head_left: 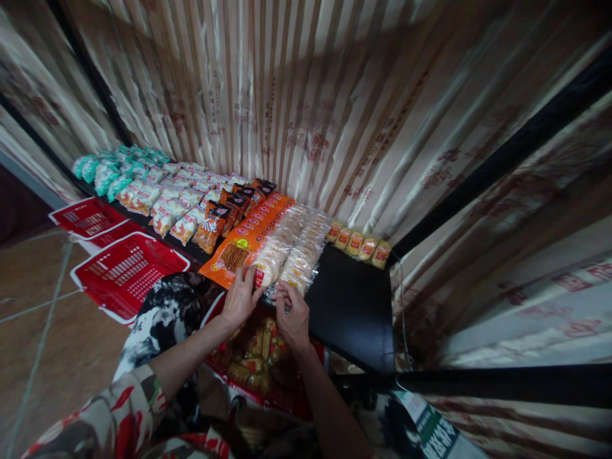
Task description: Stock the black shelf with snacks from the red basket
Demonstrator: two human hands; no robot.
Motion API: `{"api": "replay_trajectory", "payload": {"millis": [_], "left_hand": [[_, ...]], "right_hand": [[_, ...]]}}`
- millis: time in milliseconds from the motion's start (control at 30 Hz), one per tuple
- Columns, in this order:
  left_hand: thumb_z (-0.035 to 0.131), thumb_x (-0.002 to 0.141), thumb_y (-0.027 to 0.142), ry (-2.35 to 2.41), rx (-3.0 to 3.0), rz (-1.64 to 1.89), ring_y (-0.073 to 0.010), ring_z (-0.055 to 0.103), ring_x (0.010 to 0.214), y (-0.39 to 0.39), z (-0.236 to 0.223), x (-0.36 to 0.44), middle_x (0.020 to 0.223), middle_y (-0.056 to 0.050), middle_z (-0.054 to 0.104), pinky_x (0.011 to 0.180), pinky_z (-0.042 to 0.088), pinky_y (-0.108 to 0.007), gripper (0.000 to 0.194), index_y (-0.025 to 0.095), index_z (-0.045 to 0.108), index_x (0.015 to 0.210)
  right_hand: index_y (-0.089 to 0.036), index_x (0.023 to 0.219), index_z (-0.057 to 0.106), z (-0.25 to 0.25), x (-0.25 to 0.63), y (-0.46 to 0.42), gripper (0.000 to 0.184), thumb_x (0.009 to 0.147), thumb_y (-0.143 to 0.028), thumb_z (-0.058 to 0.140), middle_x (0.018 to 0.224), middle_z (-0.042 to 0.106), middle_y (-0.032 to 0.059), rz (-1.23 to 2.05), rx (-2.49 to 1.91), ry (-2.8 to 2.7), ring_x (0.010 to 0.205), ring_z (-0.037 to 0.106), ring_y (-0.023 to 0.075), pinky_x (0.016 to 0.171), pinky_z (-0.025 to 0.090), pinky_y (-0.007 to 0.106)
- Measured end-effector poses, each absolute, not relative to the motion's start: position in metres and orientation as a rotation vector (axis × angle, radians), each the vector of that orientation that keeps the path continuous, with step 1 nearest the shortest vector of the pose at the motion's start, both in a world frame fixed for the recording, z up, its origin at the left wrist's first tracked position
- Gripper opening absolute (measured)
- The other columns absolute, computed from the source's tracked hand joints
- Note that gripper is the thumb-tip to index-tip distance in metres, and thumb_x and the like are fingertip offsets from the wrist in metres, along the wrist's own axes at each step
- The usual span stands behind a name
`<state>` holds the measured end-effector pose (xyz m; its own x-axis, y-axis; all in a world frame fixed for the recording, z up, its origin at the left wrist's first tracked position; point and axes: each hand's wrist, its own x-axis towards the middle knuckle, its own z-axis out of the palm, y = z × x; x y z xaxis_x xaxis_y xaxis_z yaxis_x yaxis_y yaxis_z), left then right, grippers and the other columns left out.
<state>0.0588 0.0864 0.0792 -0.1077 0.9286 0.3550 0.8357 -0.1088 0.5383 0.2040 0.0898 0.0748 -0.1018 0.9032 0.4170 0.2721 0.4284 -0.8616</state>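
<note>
My left hand (240, 298) rests on the near end of a row of clear rice-cracker packs (280, 245) lying on a black shelf (354, 306). My right hand (292, 312) grips the near end of the second clear cracker row (306, 252) beside it. An orange snack pack row (248, 239) lies just left of my left hand. Below my wrists, a red basket (282, 398) holds several yellow wrapped snacks (258, 357).
Further left on the shelf lie rows of dark orange packs (224, 213), white-and-red packs (176, 207) and teal packs (108, 172). Small yellow packets (358, 244) sit at the back right. Red baskets (127, 271) stand on the floor at left. Striped curtain fabric (306, 95) hangs behind.
</note>
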Motion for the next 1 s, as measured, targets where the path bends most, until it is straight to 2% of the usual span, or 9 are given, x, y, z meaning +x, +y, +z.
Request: {"api": "replay_trajectory", "payload": {"millis": [300,367,433,500,567,767,1000], "left_hand": [[0.054,0.084,0.025,2.021,1.99,1.021,-0.0256,0.05,0.112,0.085,0.079,0.061,0.121,-0.013,0.041,0.095,0.046,-0.041,0.045,0.016,0.039,0.125],[0.055,0.083,0.023,2.023,1.986,1.038,-0.0253,0.051,0.111,0.086,0.079,0.062,0.121,-0.013,0.041,0.094,0.047,-0.042,0.045,0.017,0.038,0.125],[0.056,0.083,0.023,2.028,1.985,1.054,-0.0253,0.052,0.11,0.086,0.079,0.062,0.12,-0.012,0.041,0.093,0.047,-0.043,0.047,0.018,0.038,0.125],[0.056,0.083,0.024,2.034,1.986,1.048,-0.0256,0.053,0.109,0.086,0.08,0.062,0.12,-0.013,0.041,0.092,0.047,-0.043,0.047,0.018,0.038,0.126],[0.056,0.083,0.024,2.037,1.99,1.036,-0.026,0.053,0.108,0.087,0.08,0.063,0.12,-0.013,0.041,0.092,0.048,-0.043,0.047,0.017,0.038,0.125],[0.056,0.082,0.022,2.022,2.005,1.046,-0.0256,0.054,0.109,0.088,0.08,0.062,0.12,-0.013,0.041,0.092,0.048,-0.043,0.046,0.017,0.038,0.124],[0.055,0.083,0.026,2.038,2.009,1.041,-0.0253,0.054,0.108,0.088,0.08,0.062,0.119,-0.013,0.042,0.091,0.049,-0.042,0.045,0.017,0.039,0.124]], "right_hand": [[-0.016,0.102,0.062,0.087,0.222,0.081,0.026,0.088,-0.03,0.045,0.08,0.058,0.0038,0.388,-1.317,-1.607,0.061,0.054,0.0108,0.064,0.049,0.024],[-0.017,0.109,0.059,0.087,0.226,0.08,0.031,0.086,-0.033,0.047,0.088,0.056,0.0058,0.321,-1.405,-1.584,0.07,0.056,0.0137,0.07,0.05,0.028],[-0.018,0.118,0.055,0.085,0.23,0.08,0.038,0.084,-0.036,0.05,0.104,0.054,0.0102,0.255,-1.485,-1.557,0.09,0.056,0.0199,0.079,0.049,0.034],[-0.019,0.124,0.051,0.082,0.232,0.081,0.045,0.082,-0.036,0.053,0.116,0.049,0.0129,0.227,-1.543,-1.543,0.107,0.049,0.0253,0.087,0.045,0.039],[-0.02,0.128,0.047,0.079,0.232,0.083,0.051,0.081,-0.037,0.054,0.119,0.048,0.0135,0.25,-1.585,-1.546,0.114,0.046,0.0272,0.091,0.043,0.041],[-0.024,0.138,0.034,0.074,0.227,0.088,0.061,0.081,-0.039,0.051,0.123,0.049,0.0119,0.38,-1.631,-1.549,0.097,0.057,0.0229,0.08,0.046,0.035],[-0.023,0.14,0.029,0.082,0.226,0.093,0.068,0.08,-0.043,0.052,0.11,0.057,0.0101,0.378,-1.703,-1.547,0.085,0.06,0.0229,0.068,0.045,0.032]]}}
